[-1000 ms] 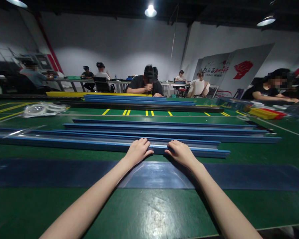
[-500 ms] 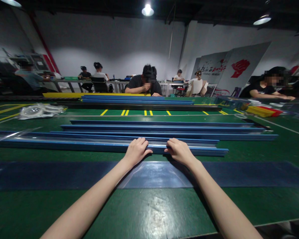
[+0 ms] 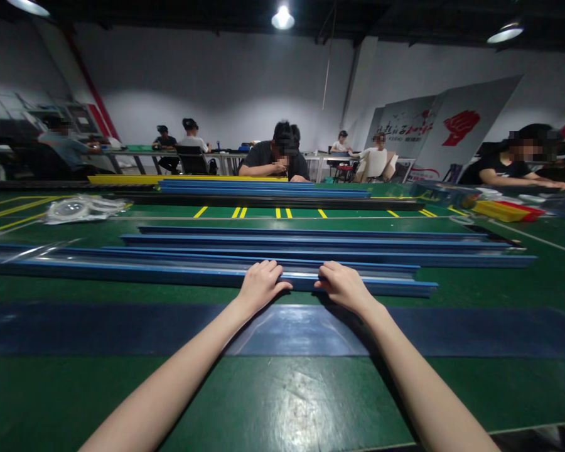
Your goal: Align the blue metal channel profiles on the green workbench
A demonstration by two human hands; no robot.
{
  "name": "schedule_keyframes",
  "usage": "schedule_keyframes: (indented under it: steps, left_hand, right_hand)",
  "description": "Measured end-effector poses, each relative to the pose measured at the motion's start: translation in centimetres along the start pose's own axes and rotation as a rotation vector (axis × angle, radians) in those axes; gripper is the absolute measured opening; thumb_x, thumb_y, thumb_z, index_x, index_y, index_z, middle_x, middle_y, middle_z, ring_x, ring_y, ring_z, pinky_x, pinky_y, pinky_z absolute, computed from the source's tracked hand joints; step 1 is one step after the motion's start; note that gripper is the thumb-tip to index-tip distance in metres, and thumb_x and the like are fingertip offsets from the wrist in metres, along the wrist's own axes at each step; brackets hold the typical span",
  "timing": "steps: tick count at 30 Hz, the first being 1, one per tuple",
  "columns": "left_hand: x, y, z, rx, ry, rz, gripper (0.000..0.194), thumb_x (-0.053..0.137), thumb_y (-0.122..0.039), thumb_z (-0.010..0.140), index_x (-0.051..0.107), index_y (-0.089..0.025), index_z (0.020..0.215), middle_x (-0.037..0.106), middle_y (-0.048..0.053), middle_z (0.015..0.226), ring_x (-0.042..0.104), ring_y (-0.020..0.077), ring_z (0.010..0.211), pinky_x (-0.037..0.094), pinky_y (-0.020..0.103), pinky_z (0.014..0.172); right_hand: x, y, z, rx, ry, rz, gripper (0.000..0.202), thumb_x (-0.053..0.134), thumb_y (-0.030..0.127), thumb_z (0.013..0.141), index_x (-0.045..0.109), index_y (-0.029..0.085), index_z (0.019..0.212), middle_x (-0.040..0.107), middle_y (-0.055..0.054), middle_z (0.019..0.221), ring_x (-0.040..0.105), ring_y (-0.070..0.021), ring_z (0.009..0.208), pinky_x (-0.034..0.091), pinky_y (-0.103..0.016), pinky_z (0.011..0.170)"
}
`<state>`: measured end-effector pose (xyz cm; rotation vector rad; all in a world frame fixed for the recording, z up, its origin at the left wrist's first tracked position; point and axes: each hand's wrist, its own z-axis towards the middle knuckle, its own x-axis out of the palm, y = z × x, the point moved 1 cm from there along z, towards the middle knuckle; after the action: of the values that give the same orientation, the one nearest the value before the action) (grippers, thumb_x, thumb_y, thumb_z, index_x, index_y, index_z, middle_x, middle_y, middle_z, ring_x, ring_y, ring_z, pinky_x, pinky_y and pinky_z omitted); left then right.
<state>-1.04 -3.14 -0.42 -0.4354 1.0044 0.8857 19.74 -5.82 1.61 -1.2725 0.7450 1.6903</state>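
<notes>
Both arms reach forward to a long blue channel (image 3: 169,274) lying across the green table. My left hand (image 3: 262,284) is closed on its near edge, fingers over the top and thumb toward the right. A short way to the right, my right hand (image 3: 341,284) grips the same channel with curled fingers. More blue channels (image 3: 311,244) lie just behind it, roughly parallel. Nearer to me, under my forearms, a long flat translucent bluish strip (image 3: 296,329) rests on the table and reflects the light.
A bag of tape rolls (image 3: 70,210) sits at the far left. Beyond are black rails (image 3: 263,201), blue channels (image 3: 263,188) and a yellow bar (image 3: 122,179). Yellow and red trays (image 3: 501,211) stand at the right. Several people sit at tables beyond.
The view has shifted slightly, so most of the scene sits a little further right. My hands keep the same grip on the channel.
</notes>
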Motion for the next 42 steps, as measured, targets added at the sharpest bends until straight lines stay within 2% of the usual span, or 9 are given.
schedule_keyframes:
  steps: [9, 19, 24, 29, 34, 38, 42]
  left_hand:
    - [0.0, -0.2, -0.1, 0.047, -0.003, 0.008, 0.033, 0.049, -0.049, 0.08, 0.055, -0.017, 0.079, 0.059, 0.004, 0.08, 0.051, 0.0181, 0.078, 0.033, 0.029, 0.065]
    - [0.1, 0.0, -0.1, 0.035, -0.014, 0.002, 0.031, 0.049, -0.047, 0.081, 0.054, -0.017, 0.083, 0.059, 0.004, 0.083, 0.052, 0.0181, 0.08, 0.032, 0.029, 0.066]
    - [0.4, -0.1, -0.2, 0.016, -0.011, 0.04, 0.032, 0.047, -0.049, 0.081, 0.054, -0.017, 0.081, 0.059, 0.004, 0.081, 0.052, 0.0185, 0.079, 0.031, 0.029, 0.065]
    - [0.7, -0.1, -0.3, 0.019, -0.02, 0.043, 0.035, 0.044, -0.049, 0.082, 0.054, -0.016, 0.079, 0.059, 0.005, 0.077, 0.051, 0.0186, 0.077, 0.03, 0.029, 0.064]
    - [0.9, -0.1, -0.4, 0.027, -0.033, 0.056, 0.035, 0.043, -0.049, 0.083, 0.054, -0.017, 0.078, 0.059, 0.005, 0.076, 0.051, 0.0184, 0.075, 0.029, 0.03, 0.063]
    - [0.8, -0.2, -0.4, 0.027, -0.031, 0.076, 0.034, 0.043, -0.049, 0.083, 0.054, -0.017, 0.078, 0.059, 0.004, 0.077, 0.05, 0.0185, 0.075, 0.029, 0.03, 0.063]
    - [0.6, -0.3, -0.4, 0.027, -0.024, 0.093, 0.033, 0.044, -0.048, 0.083, 0.054, -0.016, 0.079, 0.06, 0.004, 0.077, 0.051, 0.0185, 0.075, 0.029, 0.03, 0.063]
  right_hand:
    - [-0.4, -0.6, -0.1, 0.03, 0.05, 0.02, 0.01, 0.048, 0.025, 0.082, 0.054, 0.018, 0.077, 0.058, -0.003, 0.083, 0.051, -0.0141, 0.078, 0.028, -0.024, 0.06]
    - [-1.6, -4.2, -2.0, 0.181, 0.115, 0.013, 0.012, 0.05, 0.027, 0.077, 0.053, 0.02, 0.068, 0.06, -0.001, 0.077, 0.054, -0.0134, 0.07, 0.025, -0.022, 0.053]
    - [-1.8, -5.0, -2.5, 0.243, 0.13, -0.02, 0.013, 0.051, 0.029, 0.075, 0.052, 0.02, 0.066, 0.06, 0.0, 0.074, 0.054, -0.014, 0.067, 0.024, -0.023, 0.051]
    - [-1.7, -4.7, -2.5, 0.224, 0.105, -0.047, 0.014, 0.051, 0.033, 0.075, 0.054, 0.02, 0.071, 0.061, -0.002, 0.079, 0.055, -0.0157, 0.071, 0.028, -0.023, 0.054]
    - [-1.7, -4.2, -2.2, 0.194, 0.108, -0.038, 0.028, 0.047, 0.046, 0.079, 0.056, 0.02, 0.073, 0.063, -0.004, 0.08, 0.056, -0.0174, 0.075, 0.031, -0.024, 0.057]
    - [-0.9, -2.8, -1.6, 0.139, 0.092, -0.051, 0.032, 0.043, 0.048, 0.082, 0.055, 0.02, 0.077, 0.062, -0.006, 0.083, 0.056, -0.0175, 0.077, 0.032, -0.024, 0.059]
    - [0.2, -0.8, -0.7, 0.03, 0.021, -0.073, 0.028, 0.045, 0.044, 0.084, 0.054, 0.018, 0.084, 0.061, -0.007, 0.087, 0.054, -0.0186, 0.083, 0.034, -0.025, 0.064]
